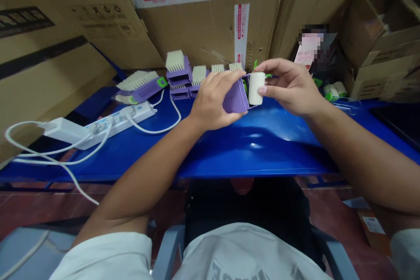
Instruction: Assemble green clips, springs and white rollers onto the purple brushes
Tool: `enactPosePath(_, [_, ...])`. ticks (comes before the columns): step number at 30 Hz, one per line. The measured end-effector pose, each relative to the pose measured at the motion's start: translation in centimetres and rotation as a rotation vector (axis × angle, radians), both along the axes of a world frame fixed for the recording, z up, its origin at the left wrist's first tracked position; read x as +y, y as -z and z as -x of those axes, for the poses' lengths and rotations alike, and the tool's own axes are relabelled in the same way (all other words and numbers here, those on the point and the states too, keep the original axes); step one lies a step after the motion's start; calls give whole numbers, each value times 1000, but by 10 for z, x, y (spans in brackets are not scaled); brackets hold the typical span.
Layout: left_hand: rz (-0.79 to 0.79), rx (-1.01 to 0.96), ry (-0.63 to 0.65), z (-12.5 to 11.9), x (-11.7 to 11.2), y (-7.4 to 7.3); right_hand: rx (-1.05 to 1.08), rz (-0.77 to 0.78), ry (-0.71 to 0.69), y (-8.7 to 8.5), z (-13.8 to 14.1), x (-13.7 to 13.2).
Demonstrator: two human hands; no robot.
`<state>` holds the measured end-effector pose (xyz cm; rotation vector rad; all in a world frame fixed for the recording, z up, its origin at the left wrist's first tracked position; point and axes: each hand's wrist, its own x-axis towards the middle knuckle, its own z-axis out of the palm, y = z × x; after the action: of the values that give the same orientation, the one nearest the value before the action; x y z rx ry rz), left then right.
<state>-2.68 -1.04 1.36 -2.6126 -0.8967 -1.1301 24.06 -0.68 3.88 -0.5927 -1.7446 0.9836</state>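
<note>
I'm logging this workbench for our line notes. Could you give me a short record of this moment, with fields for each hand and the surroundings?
Left hand: holds a purple plastic rectangular frame
Right hand: pinches a white cylindrical piece at the frame's end
Nearby: purple plastic brushes with white bristles, grouped behind the hands
Surface: blue painted table
Rest: white power strip with white cables; brown cardboard boxes behind the table

A white power strip point(120, 123) and charger point(64, 130) lie on the blue table point(256, 157).
</note>
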Motion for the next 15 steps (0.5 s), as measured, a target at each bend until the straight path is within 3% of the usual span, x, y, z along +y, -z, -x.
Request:
enactPosePath(7, [-10,82,-150,-7,-12,-3,8,-43,58,2,2,-2])
enactPosePath(15, [-67,115,-193,-10,-17,-2,-49,-86,-5,2,1,-3])
